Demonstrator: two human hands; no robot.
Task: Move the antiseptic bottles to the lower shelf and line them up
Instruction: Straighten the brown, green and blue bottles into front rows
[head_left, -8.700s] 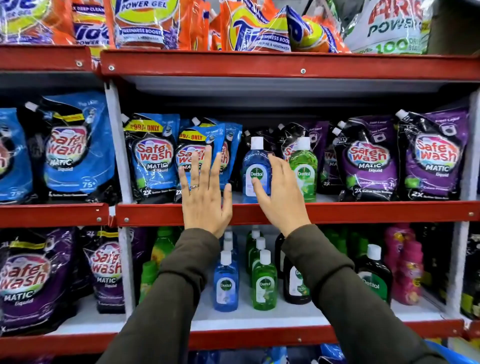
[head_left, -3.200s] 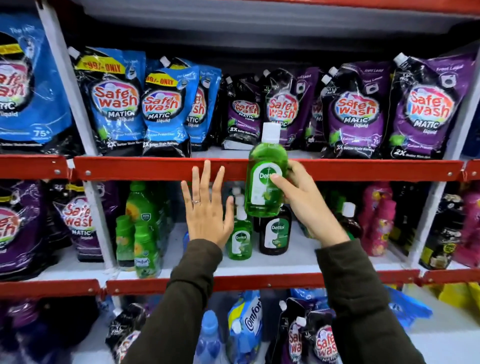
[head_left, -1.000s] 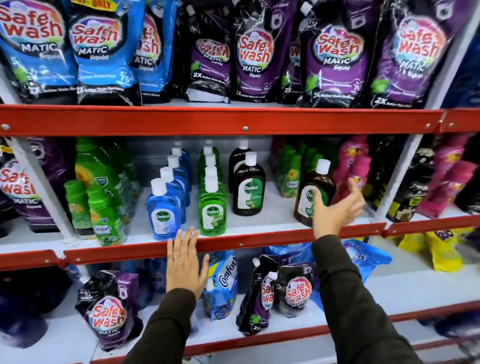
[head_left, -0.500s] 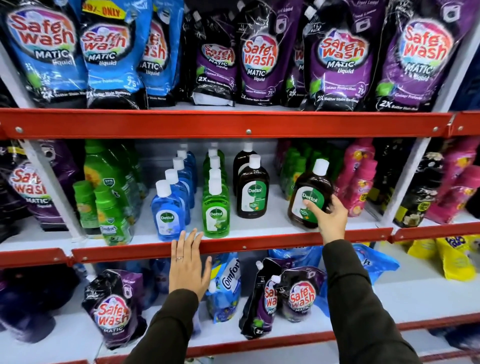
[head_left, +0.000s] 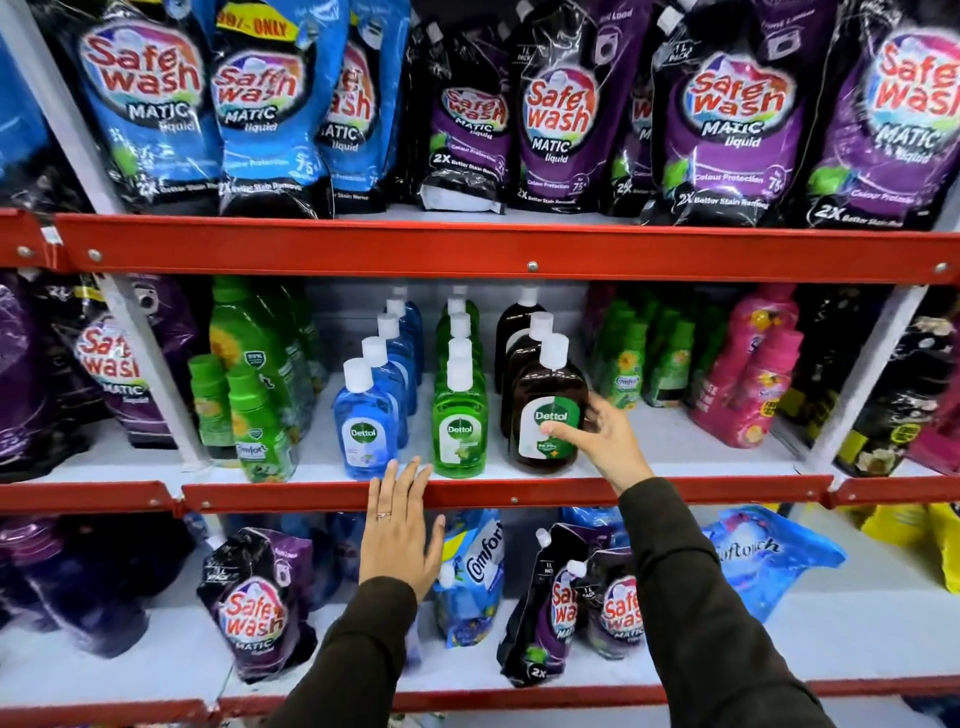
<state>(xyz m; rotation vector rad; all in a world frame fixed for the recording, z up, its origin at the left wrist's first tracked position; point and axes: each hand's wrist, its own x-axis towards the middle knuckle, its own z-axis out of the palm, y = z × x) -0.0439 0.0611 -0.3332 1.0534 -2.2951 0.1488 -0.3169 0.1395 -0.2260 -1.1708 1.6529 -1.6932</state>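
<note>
On the middle shelf (head_left: 675, 462) three rows of Dettol bottles run front to back: blue bottles (head_left: 366, 421), green bottles (head_left: 460, 421) and brown bottles (head_left: 545, 410). My right hand (head_left: 602, 441) grips the front brown bottle by its label side, thumb on the label; the bottle stands at the head of the brown row. My left hand (head_left: 400, 525) lies flat with fingers spread against the red shelf lip (head_left: 519, 491), fingertips just below the blue and green front bottles, holding nothing.
Safe Wash pouches (head_left: 556, 109) fill the upper shelf. Green Comfort bottles (head_left: 249, 410) stand left of the Dettol rows; more green bottles (head_left: 649, 364) and pink bottles (head_left: 748, 384) stand right. Pouches (head_left: 260, 608) and a blue Softouch bag (head_left: 769, 561) lie on the bottom shelf.
My right hand took hold of the brown bottle that stood apart on the right and carried it left to the front of the brown row. My left hand stayed on the shelf lip.
</note>
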